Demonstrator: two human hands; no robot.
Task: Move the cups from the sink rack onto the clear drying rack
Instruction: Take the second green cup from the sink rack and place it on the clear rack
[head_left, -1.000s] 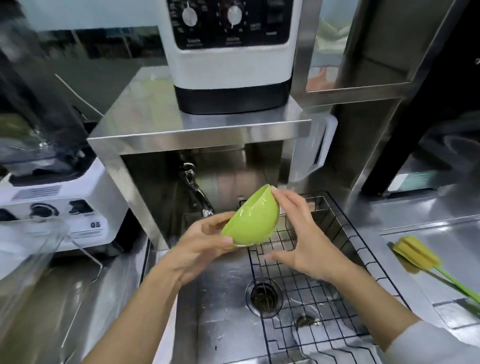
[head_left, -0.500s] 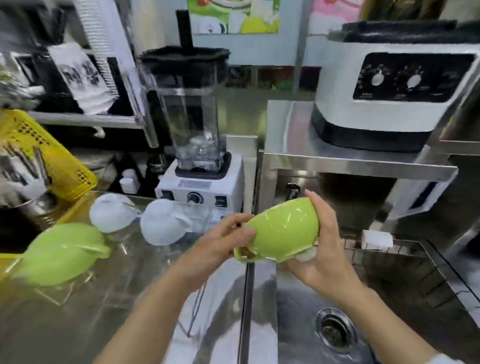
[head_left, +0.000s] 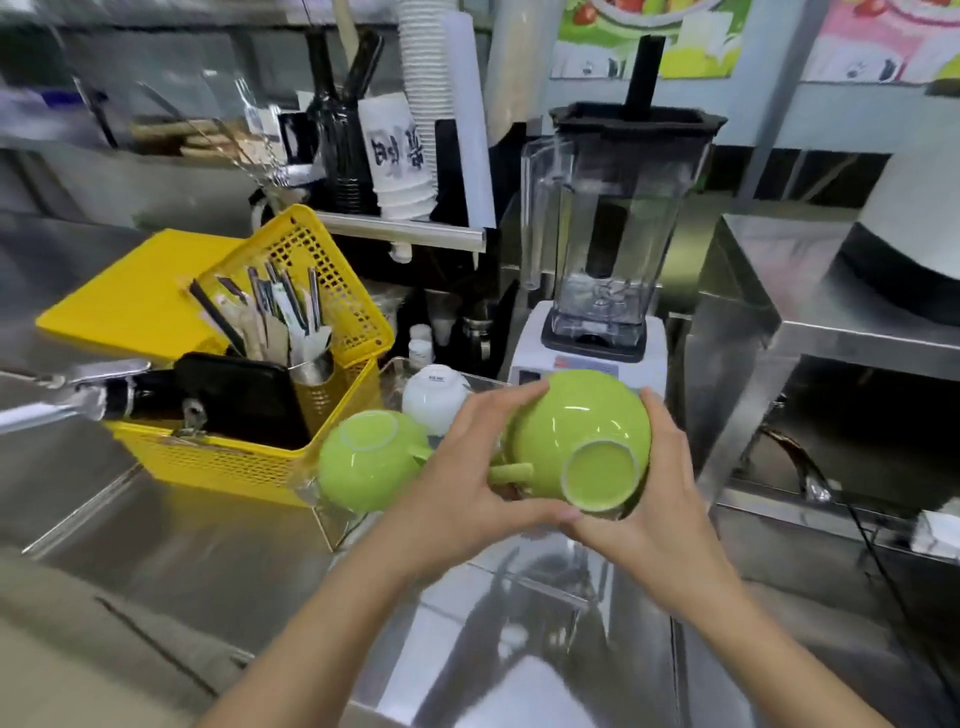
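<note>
Both hands hold a green cup (head_left: 576, 431) upside down, its foot ring facing me and its handle pointing left. My left hand (head_left: 467, 478) grips it from the left by the handle side; my right hand (head_left: 654, 499) cups it from the right and below. The cup hangs over the clear drying rack (head_left: 324, 525), whose transparent edge shows at lower left. On that rack sit another green cup (head_left: 366, 460), upside down, and a white cup (head_left: 434, 395) behind it. The sink rack is out of view.
A yellow basket (head_left: 249, 462) with utensils stands left of the rack, a yellow board (head_left: 130, 296) behind it. A blender (head_left: 602, 291) stands right behind the cups. A steel shelf (head_left: 810, 317) is at right. Paper cup stacks (head_left: 410, 156) hang behind.
The view swung left from the sink to the counter. Both hands carried the green cup leftward and turned it bottom-up over the clear rack.
</note>
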